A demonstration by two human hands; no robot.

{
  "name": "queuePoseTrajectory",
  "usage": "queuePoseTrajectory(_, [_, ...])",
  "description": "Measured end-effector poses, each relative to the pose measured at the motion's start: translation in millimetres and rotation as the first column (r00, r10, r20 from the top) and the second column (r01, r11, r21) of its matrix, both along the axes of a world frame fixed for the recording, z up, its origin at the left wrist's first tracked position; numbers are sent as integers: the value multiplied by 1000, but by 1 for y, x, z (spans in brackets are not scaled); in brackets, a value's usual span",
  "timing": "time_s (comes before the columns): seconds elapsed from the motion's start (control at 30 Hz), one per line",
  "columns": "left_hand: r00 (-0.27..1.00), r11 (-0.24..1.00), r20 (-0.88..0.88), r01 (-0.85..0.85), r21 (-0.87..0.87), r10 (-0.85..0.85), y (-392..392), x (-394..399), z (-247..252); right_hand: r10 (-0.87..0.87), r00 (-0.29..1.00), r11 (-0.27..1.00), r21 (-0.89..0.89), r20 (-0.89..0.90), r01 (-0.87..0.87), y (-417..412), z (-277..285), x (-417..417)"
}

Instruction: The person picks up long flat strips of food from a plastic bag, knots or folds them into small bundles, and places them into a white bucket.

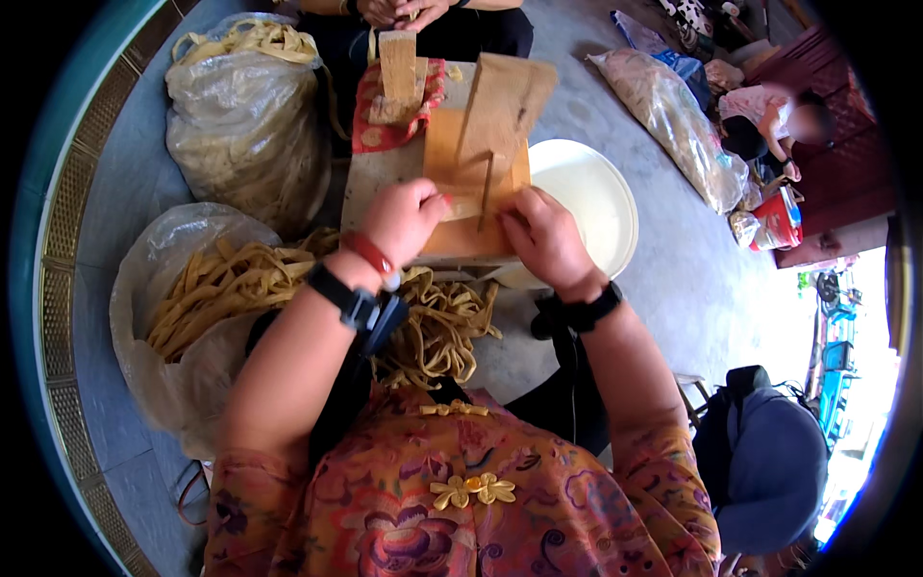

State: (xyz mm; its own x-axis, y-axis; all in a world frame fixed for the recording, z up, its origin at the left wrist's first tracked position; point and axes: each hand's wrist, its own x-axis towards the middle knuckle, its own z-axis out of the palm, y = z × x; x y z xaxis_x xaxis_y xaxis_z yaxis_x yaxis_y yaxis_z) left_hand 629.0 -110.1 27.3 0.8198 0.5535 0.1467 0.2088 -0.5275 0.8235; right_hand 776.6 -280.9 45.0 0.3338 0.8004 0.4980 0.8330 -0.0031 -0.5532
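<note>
A pale flat strip [461,205] is pinched between the thumb and fingers of my left hand [405,220]. It stretches across an orange-brown wooden board [461,241] towards my right hand [546,232], whose curled fingers grip at the board's right side. What lies inside those fingers is mostly hidden. Between my hands a thin, dark upright piece [488,191], perhaps a blade or stick, stands over the strip. Behind it rises a wide wooden block [505,108], tilted and broader at the top.
Coiled tan strips [440,324] lie below the bench, and more fill an open plastic bag [130,339] at left. A fuller bag [241,122] stands behind. A round white tub [602,209] is right of the bench. Another person's hands [404,11] work opposite, beside a smaller wooden block [399,65].
</note>
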Motion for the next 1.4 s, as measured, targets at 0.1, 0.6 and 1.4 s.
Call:
queuePoseTrajectory(0.1, [999,999,17,48,-14,-48,-7,-24,5,-265,964,948,-172,30,266,-27,-15,32])
queuePoseTrajectory(0.6, [834,-207,491,450,-869,-251,-36,-93,-6,139,971,990,11,194,-144,-55,-11,-68])
queuePoseTrajectory(1.4, [861,853,87,508,-121,-501,-72,-79,-14,-26,-231,980,20,-973,-196,-46,-62,-89])
